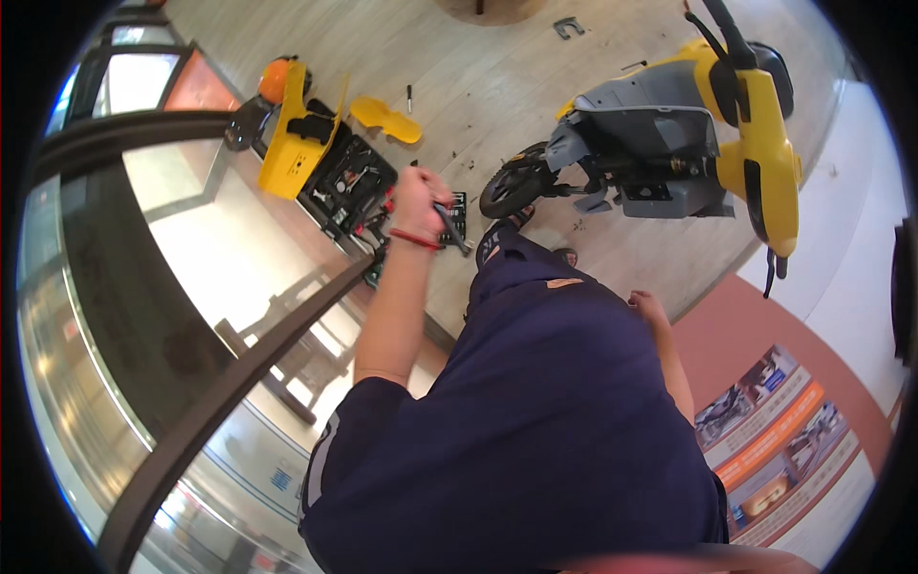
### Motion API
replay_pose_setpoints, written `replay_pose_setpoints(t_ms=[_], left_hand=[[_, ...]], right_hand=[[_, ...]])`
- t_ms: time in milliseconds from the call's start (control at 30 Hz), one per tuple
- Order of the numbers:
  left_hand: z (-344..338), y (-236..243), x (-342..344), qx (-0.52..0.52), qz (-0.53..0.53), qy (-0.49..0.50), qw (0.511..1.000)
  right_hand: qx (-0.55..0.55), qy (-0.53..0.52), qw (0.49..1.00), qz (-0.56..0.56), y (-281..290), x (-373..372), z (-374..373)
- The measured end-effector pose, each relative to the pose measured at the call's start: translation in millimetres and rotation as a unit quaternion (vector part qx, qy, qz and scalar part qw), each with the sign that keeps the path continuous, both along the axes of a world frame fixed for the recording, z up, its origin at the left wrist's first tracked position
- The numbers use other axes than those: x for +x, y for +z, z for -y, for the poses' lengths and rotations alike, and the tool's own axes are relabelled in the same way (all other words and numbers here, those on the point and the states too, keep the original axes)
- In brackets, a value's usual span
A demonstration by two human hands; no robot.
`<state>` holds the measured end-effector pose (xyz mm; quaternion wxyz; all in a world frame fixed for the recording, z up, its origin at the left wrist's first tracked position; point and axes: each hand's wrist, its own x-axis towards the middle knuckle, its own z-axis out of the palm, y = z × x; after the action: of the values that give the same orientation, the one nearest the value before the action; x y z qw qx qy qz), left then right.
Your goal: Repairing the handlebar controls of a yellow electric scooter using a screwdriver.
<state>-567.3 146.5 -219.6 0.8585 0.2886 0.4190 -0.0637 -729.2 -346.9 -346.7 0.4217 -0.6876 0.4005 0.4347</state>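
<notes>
My left hand (418,199), with a red band at the wrist, is closed round a dark-handled hand tool with a metal end (452,230). The tool slants down and to the right; its exact kind is not clear. Below it lies a socket set in a black case (459,212), partly covered by the hand and tool. Just left of the hand is an open black toolbox (350,180) full of tools. By my right side, my right hand (649,305) has its fingers curled in; whatever they may hold is hidden.
A yellow and grey scooter (660,153) with panels removed stands at the right. Yellow body panels (385,120), an orange helmet (277,82) and a screwdriver (409,98) are at the far left. A grey part (568,28) lies farther off. A dark rail (249,349) crosses the left.
</notes>
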Motion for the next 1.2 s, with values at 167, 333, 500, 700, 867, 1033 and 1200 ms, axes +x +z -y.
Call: replay_pose_setpoints(t_ms=[167,333,500,700,867,1033,1200], left_hand=[[49,-18,-38,-0.143,-0.060,0.062,0.986],[46,-11,-38,-0.095,-0.025,0.068,0.993],[52,-3,-38,-0.056,0.002,0.057,0.997],[95,8,-25,-0.086,0.001,0.016,0.996],[111,11,-19,-0.082,0.020,-0.023,0.996],[109,15,-13,-0.060,0.013,-0.017,0.998],[111,15,-6,-0.047,0.008,-0.044,0.998]], right_hand=[[0.013,0.040,0.999,0.023,8,42,-8],[0.023,0.072,0.996,0.046,20,59,-5],[0.010,0.069,0.997,0.028,17,37,18],[0.021,0.134,0.988,0.080,-5,5,62],[0.002,0.106,0.991,0.081,1,0,66],[-0.014,0.060,0.995,0.078,6,-16,57],[-0.028,0.003,0.997,0.074,8,-34,45]])
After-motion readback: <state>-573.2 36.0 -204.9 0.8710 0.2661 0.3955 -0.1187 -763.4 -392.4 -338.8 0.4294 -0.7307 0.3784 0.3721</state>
